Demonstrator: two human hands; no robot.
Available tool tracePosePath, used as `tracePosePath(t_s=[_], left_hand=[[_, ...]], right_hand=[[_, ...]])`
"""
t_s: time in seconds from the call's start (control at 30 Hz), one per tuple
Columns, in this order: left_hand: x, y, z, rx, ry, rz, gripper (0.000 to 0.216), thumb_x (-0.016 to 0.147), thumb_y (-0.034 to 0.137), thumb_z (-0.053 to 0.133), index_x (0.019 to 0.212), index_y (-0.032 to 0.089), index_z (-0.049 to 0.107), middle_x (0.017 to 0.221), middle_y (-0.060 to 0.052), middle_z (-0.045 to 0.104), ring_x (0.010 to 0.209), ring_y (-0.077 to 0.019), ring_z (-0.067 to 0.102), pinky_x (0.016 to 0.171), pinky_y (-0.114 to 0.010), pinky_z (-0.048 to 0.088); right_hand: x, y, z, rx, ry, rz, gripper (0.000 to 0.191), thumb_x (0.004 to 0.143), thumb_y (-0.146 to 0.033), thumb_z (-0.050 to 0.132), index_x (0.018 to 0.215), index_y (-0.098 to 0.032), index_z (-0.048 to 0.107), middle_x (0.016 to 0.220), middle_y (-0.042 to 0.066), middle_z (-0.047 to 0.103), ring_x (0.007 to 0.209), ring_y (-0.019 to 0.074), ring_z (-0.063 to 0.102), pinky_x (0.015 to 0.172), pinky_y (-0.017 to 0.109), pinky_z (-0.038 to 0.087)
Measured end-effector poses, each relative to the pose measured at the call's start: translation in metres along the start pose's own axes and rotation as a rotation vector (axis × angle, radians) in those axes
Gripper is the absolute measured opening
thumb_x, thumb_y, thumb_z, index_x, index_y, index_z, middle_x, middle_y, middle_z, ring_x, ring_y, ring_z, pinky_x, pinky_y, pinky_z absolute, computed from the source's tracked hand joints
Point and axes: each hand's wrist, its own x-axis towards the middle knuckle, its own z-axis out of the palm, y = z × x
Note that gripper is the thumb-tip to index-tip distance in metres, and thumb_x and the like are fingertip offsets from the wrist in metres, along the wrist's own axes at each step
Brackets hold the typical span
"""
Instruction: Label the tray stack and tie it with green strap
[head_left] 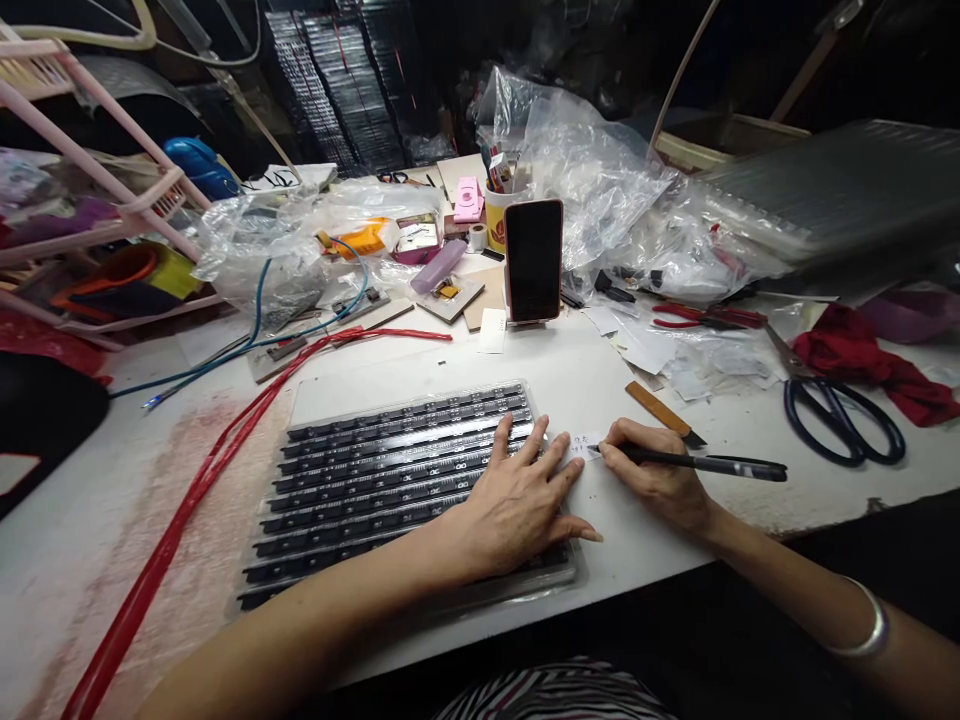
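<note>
While the left hand [517,505] lies spread over the right end of the clear plastic tray [564,574], its grip is flat and has hold of nothing; two fingertips lie at the paper slip [582,445], just beside the tray's right edge. Right of the tray, the right hand [664,478] has its grip closed around the black pen [720,464], tip at the slip. Marks there: too small to read.

Handling (judged): pen light, stiff, smooth; best held low, near the tip. Slip limp, apt to skid; pin by its edge. Tray probably flexes; take by opposite rims.

Materials: tray glossy, rectangular, with parallel rows of black parts [337,475]. Counter [630,560] under the tray: white, flat. Right of the tray: scissors [847,420], looped dark-blue handles. Left of it: red plastic twine [225,450], shiny, stringy.
</note>
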Motion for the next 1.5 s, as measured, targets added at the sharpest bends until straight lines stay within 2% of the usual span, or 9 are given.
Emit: tracePosePath(t_s=[1.2,1.37,1.5], left_hand=[[-0.0004,-0.0002,0.0006,0.022,0.012,0.006,0.071,0.085,0.068,0.025,0.131,0.018,0.046,0.137,-0.012,0.048,0.134,-0.0352,0.029,0.106,-0.063,0.013],[-0.0008,0.0003,0.0005,0.054,0.032,0.004,0.07,0.084,0.068,0.026,0.13,0.02,0.047,0.136,-0.011,0.049,0.134,-0.0337,0.03,0.107,-0.06,0.013],[-0.0009,-0.0001,0.0015,0.051,0.034,0.009,0.069,0.085,0.068,0.026,0.129,0.02,0.048,0.135,-0.011,0.049,0.133,-0.0336,0.031,0.107,-0.06,0.013]], right_hand=[[-0.001,0.0004,0.0,-0.001,-0.009,0.019,0.022,0.079,-0.018,0.05,0.059,-0.02,0.042,0.053,-0.004,0.045,0.049,0.0088,0.04,0.049,0.025,0.033],[-0.0018,0.0006,0.001,0.024,-0.027,0.015,0.021,0.078,-0.016,0.051,0.058,-0.02,0.042,0.052,-0.004,0.043,0.048,0.0084,0.038,0.048,0.025,0.032],[0.0019,0.0031,-0.0041,0.079,0.006,0.113,0.021,0.077,-0.018,0.051,0.058,-0.02,0.044,0.052,-0.004,0.045,0.048,0.009,0.04,0.048,0.025,0.032]])
